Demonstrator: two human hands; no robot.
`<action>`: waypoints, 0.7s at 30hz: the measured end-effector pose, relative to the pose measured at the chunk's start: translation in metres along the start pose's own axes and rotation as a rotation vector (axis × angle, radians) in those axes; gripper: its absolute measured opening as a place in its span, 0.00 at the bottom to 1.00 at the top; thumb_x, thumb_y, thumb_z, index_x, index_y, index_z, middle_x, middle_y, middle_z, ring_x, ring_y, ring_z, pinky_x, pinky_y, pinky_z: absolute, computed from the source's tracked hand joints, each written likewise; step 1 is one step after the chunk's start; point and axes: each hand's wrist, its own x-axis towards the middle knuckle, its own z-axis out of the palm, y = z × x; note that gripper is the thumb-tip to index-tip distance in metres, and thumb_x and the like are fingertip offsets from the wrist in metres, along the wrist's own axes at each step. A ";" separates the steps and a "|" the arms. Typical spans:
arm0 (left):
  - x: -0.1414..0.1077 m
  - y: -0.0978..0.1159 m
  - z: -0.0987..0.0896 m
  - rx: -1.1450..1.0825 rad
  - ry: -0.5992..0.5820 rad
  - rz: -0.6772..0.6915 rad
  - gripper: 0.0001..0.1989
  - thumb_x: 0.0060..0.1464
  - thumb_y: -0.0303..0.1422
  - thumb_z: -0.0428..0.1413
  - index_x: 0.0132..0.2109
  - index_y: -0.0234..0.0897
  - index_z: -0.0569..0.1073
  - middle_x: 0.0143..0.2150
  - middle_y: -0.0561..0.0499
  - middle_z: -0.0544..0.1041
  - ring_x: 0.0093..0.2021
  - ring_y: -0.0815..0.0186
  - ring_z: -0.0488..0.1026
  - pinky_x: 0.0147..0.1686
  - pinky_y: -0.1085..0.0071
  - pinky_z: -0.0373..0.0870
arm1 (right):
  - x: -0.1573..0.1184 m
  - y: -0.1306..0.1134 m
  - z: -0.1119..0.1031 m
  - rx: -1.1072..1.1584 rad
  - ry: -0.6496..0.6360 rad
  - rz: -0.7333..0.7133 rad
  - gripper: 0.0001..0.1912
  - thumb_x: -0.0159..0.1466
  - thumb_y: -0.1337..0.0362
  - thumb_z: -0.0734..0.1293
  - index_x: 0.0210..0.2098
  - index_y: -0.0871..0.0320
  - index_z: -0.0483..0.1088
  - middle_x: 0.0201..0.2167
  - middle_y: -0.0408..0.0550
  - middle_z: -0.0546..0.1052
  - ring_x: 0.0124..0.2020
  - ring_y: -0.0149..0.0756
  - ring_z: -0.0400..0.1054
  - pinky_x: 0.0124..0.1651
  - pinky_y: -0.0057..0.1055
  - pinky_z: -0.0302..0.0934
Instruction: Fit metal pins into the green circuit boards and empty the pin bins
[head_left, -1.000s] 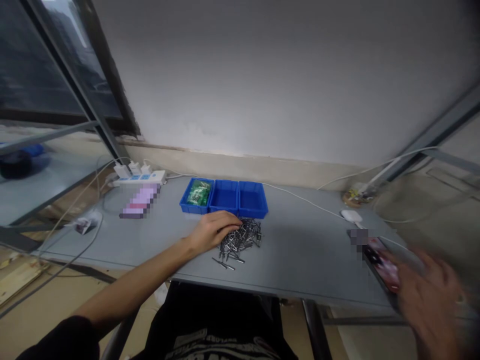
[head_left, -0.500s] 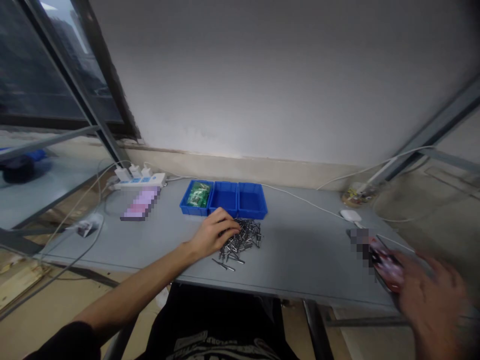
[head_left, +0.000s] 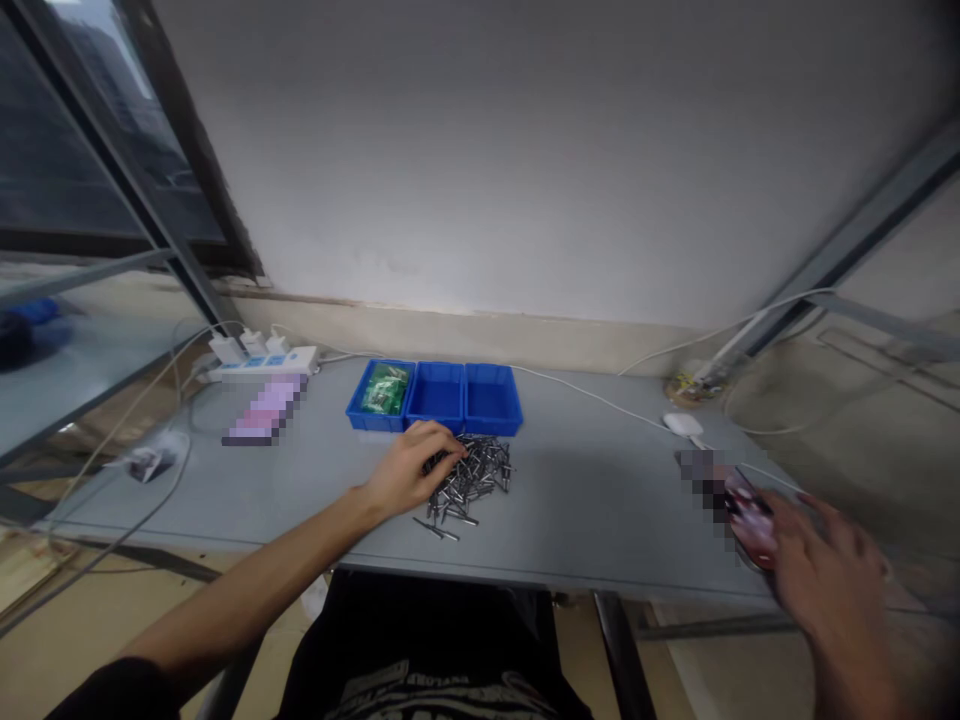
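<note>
A loose pile of thin metal pieces [head_left: 476, 480] lies on the grey table [head_left: 592, 500]. My left hand [head_left: 416, 468] rests at the left side of the pile, fingers curled over it; whether a piece is between the fingertips is hidden. Behind the pile stand three joined blue bins: the left bin [head_left: 360, 415] holds a green packet [head_left: 385, 388], while the middle bin [head_left: 436, 400] and right bin [head_left: 492, 400] show bare bottoms. At the far right my right hand [head_left: 829, 560] has its fingers apart, touching the near edge of a phone [head_left: 750, 520] lying on the table.
On the left lie a pixelated phone [head_left: 266, 408] and a white power strip [head_left: 296, 363] with plugs. A white charger [head_left: 682, 425], its cable and a small container [head_left: 694, 388] are at the right. Metal frame posts rise at both sides; a wall stands behind.
The view has shifted slightly, so the table's contents appear further left. My right hand has come closer to the table at the phone's edge. My left hand remains at the pile.
</note>
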 end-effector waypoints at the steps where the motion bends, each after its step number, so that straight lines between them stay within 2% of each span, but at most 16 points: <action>1: 0.000 0.000 0.000 -0.005 0.008 0.004 0.05 0.64 0.27 0.53 0.44 0.37 0.75 0.41 0.47 0.79 0.46 0.62 0.73 0.49 0.61 0.68 | 0.000 -0.005 -0.003 -0.007 0.022 0.020 0.30 0.69 0.53 0.47 0.60 0.55 0.68 0.59 0.61 0.66 0.64 0.64 0.56 0.60 0.61 0.52; 3: -0.001 -0.001 0.001 -0.014 0.026 0.017 0.05 0.64 0.26 0.54 0.43 0.37 0.74 0.41 0.48 0.80 0.46 0.62 0.74 0.49 0.61 0.69 | -0.001 -0.013 -0.009 -0.011 0.061 0.030 0.31 0.69 0.53 0.46 0.58 0.56 0.70 0.59 0.60 0.67 0.63 0.62 0.58 0.61 0.60 0.52; 6: -0.001 -0.003 0.002 -0.020 0.036 0.032 0.05 0.63 0.25 0.53 0.42 0.37 0.73 0.40 0.48 0.80 0.45 0.63 0.74 0.48 0.61 0.69 | -0.001 -0.022 -0.015 -0.002 0.095 -0.029 0.31 0.69 0.51 0.46 0.51 0.58 0.75 0.56 0.60 0.70 0.61 0.61 0.60 0.61 0.58 0.55; 10: -0.001 -0.005 0.003 -0.015 0.040 0.024 0.05 0.64 0.25 0.53 0.42 0.37 0.73 0.41 0.48 0.80 0.45 0.64 0.74 0.49 0.61 0.69 | -0.004 -0.029 -0.018 -0.003 0.086 -0.086 0.29 0.69 0.52 0.49 0.42 0.57 0.78 0.54 0.58 0.71 0.61 0.61 0.61 0.61 0.57 0.56; 15: -0.002 -0.007 0.003 0.002 0.042 -0.010 0.06 0.66 0.29 0.53 0.44 0.37 0.74 0.41 0.48 0.80 0.46 0.63 0.74 0.49 0.62 0.69 | -0.006 -0.034 -0.019 0.014 0.075 -0.073 0.26 0.67 0.52 0.51 0.43 0.53 0.78 0.52 0.56 0.72 0.61 0.62 0.59 0.60 0.59 0.56; 21: -0.001 -0.006 0.001 -0.009 0.016 -0.039 0.07 0.67 0.31 0.52 0.45 0.38 0.75 0.42 0.48 0.79 0.45 0.63 0.74 0.49 0.63 0.68 | -0.002 -0.027 -0.022 0.052 0.062 -0.011 0.28 0.67 0.53 0.49 0.52 0.55 0.73 0.54 0.58 0.70 0.61 0.60 0.60 0.61 0.57 0.54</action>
